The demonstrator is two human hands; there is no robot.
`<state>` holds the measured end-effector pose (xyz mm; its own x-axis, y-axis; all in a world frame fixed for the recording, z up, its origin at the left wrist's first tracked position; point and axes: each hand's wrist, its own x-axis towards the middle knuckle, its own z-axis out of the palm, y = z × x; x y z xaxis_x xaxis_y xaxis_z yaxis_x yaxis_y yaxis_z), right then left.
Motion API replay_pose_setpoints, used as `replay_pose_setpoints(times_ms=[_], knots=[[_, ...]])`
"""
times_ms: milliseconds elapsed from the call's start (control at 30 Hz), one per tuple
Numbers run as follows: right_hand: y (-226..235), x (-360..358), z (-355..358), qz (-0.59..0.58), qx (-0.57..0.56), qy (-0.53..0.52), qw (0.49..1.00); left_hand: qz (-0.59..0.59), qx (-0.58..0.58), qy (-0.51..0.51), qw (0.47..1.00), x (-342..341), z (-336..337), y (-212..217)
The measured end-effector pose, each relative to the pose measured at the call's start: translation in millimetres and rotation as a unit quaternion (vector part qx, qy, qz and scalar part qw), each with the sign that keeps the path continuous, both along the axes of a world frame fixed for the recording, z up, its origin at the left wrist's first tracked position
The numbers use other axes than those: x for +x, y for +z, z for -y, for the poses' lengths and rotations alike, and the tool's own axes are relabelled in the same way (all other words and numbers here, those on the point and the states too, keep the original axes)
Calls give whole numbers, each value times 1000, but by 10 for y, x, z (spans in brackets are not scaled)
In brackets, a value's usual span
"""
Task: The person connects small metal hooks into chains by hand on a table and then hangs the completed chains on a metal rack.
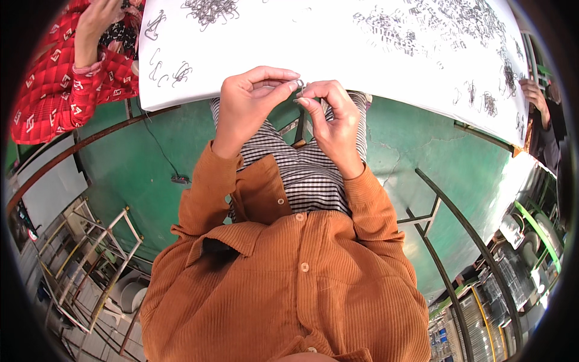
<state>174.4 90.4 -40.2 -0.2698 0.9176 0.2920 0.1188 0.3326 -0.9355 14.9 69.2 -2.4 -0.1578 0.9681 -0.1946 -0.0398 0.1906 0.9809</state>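
In front of my chest, just past the near edge of the white table (253,36), both hands are raised with their fingertips almost meeting. My left hand (241,105) pinches a small dark, curved metal-looking piece (300,83) between thumb and forefinger. My right hand (338,120) is closed in a pinch too, its fingertips at the lower end of that piece. Its exact shape is too small to make out. Across the tabletop lie loose dark hook-like pieces (211,11), with a denser spread of small dark pieces (392,30) to the right.
At the left, a person in a red patterned sleeve (54,78) has a hand (96,24) over the table corner. Another person's hand (534,95) touches the right edge. Metal racks (90,265) stand at lower left, dark metal bars (458,223) at right. A cable with a small box (180,179) lies on the green floor.
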Motion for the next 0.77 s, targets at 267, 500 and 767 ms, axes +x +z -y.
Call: replay_pose_setpoints(times_ms=[267,500,767], knots=[[-5,-75,-71,8,10,47,999,-33,14,4,999,-84,145,85],[-297,-150,-1541,315,175,20,933,-139,85,5,987,-91,210,125],[-348,-557,-2054,540,205,216,787,-143,87,9,986,-126,336,-56]])
